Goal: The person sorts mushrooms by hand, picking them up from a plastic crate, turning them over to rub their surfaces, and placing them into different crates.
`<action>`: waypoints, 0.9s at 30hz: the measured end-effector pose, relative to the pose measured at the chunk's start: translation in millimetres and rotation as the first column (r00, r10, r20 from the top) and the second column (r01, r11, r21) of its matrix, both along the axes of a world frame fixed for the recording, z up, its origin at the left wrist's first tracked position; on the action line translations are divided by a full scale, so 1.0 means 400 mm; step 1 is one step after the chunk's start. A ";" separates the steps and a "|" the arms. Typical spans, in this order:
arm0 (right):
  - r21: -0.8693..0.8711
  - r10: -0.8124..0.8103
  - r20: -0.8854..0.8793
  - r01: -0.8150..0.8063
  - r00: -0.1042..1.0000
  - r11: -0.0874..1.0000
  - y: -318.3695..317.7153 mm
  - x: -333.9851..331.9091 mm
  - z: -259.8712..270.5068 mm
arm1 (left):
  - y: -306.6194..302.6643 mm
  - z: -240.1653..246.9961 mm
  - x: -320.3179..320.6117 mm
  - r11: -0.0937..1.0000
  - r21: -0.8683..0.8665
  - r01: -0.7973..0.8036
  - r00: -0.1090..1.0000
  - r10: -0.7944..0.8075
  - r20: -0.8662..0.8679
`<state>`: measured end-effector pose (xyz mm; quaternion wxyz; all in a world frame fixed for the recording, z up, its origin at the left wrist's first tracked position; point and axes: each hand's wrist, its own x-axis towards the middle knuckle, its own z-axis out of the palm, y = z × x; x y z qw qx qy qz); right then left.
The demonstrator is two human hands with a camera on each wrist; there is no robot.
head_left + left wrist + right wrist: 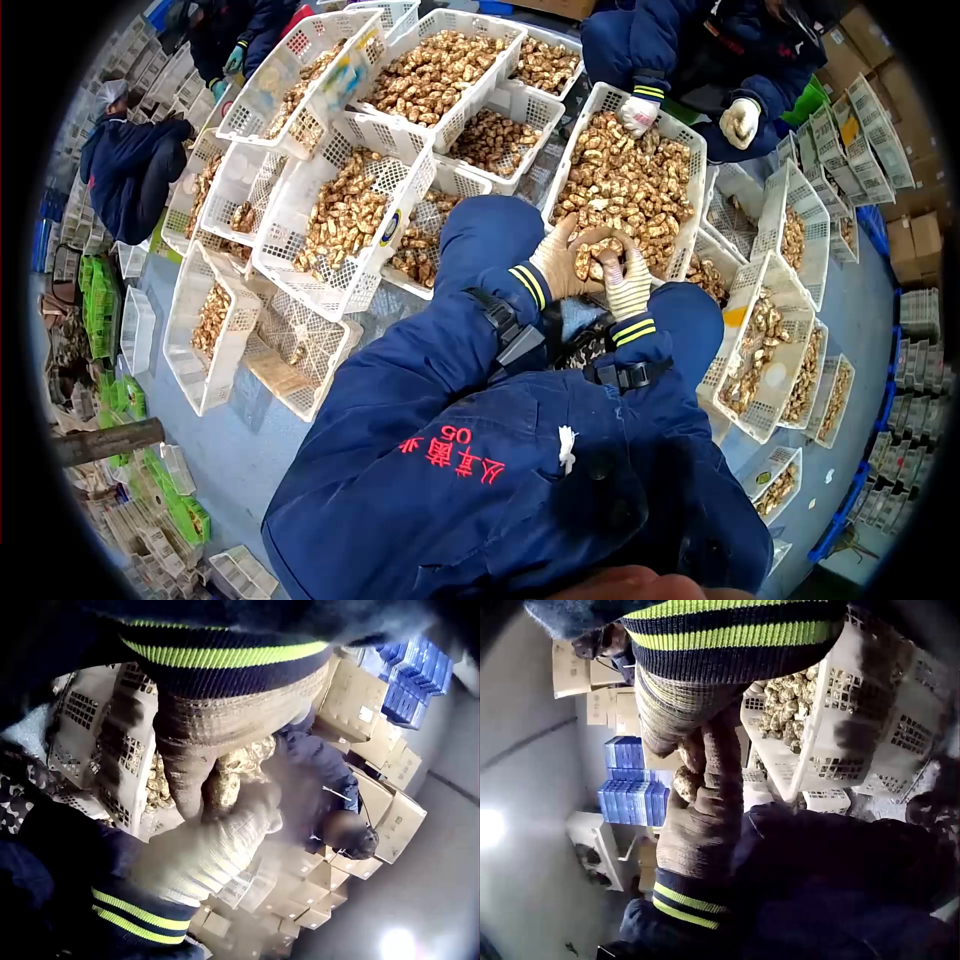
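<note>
Gloved, the left hand point(560, 262) and right hand point(629, 286) meet over the near end of a white crate point(553, 190) of brown, lumpy mushroom-like pieces point(630, 190). Between them they hold several such pieces point(588, 258). In the left wrist view, the left hand point(217, 731) curls round the pale brown pieces point(236, 769), with the right hand point(214, 851) against them. The right wrist view shows the right hand point(679, 712) and left hand point(701, 829) gripping the pieces point(685, 784); some fingertips are hidden.
Crates of similar pieces stand left point(345, 215) and right point(765, 345). Across the central crate, another person's gloved hand point(638, 115) touches its pieces, and that person's other glove point(740, 123) is raised. More people sit at upper left. Cartons point(352, 697) are stacked beyond.
</note>
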<state>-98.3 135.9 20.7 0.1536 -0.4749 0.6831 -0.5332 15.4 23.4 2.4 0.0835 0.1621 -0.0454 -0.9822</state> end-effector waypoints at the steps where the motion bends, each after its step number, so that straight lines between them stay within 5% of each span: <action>1: 0.033 -0.008 0.124 0.004 0.992 0.999 0.004 -0.008 -0.019 | 0.011 0.078 0.016 0.999 0.029 0.024 0.999 -0.025 0.032; 3: 0.077 -0.008 0.300 -0.016 0.954 0.997 0.008 -0.013 -0.031 | 0.021 0.151 0.031 0.996 0.085 0.036 0.996 -0.042 0.081; 6: -0.119 0.073 0.214 -0.048 0.974 0.992 0.005 -0.019 -0.042 | 0.033 0.157 0.023 0.997 -0.010 -0.081 0.945 0.080 0.318; 7: -0.136 0.092 0.279 -0.055 0.956 0.989 0.003 -0.036 -0.074 | 0.034 0.158 0.036 0.999 -0.013 -0.045 0.980 0.047 0.192; 8: 0.024 0.088 0.568 -0.123 0.819 0.992 0.009 -0.060 -0.057 | 0.030 0.135 0.040 0.999 -0.040 -0.029 0.998 0.031 0.057; 12: 0.005 -0.141 0.317 0.147 0.938 0.989 -0.002 -0.182 0.031 | 0.014 0.079 0.027 0.987 -0.112 -0.116 0.985 0.129 0.118; 14: 0.115 -0.324 0.439 0.306 0.838 0.945 0.010 -0.284 0.008 | 0.008 0.023 0.016 0.979 -0.093 -0.182 0.958 0.198 0.205; 16: 0.085 -0.298 0.250 0.285 0.921 0.955 0.013 -0.376 -0.032 | 0.007 0.023 0.013 0.985 -0.076 -0.156 0.952 0.171 0.253; 18: 0.290 -0.330 0.018 0.311 0.944 0.905 0.014 -0.408 -0.026 | 0.007 0.013 0.009 0.982 -0.130 -0.134 0.949 0.165 0.269; 19: 0.384 -0.303 0.080 0.251 0.950 0.888 0.009 -0.440 -0.062 | 0.007 0.006 0.007 0.981 -0.152 -0.120 0.959 0.154 0.238; 20: 0.411 -0.210 -0.213 0.282 0.954 0.867 0.001 -0.476 -0.113 | 0.008 -0.001 0.006 0.978 -0.175 -0.110 0.954 0.153 0.256; 22: 0.460 -0.141 -0.356 0.305 0.924 0.834 -0.027 -0.474 -0.135 | 0.013 0.027 0.008 0.971 -0.222 -0.087 0.943 0.153 0.295; 24: 0.585 -0.058 -0.332 0.254 0.941 0.771 -0.040 -0.471 -0.142 | 0.011 0.029 0.004 0.963 -0.266 -0.033 0.939 0.121 0.321; 26: 0.528 0.120 -0.468 0.168 0.876 0.832 -0.056 -0.475 -0.178 | 0.009 0.024 0.005 0.956 -0.293 0.009 0.943 0.089 0.319; 27: 0.622 0.144 -0.439 0.184 0.887 0.761 -0.067 -0.440 -0.140 | 0.009 0.028 0.002 0.954 -0.298 0.034 0.930 0.079 0.359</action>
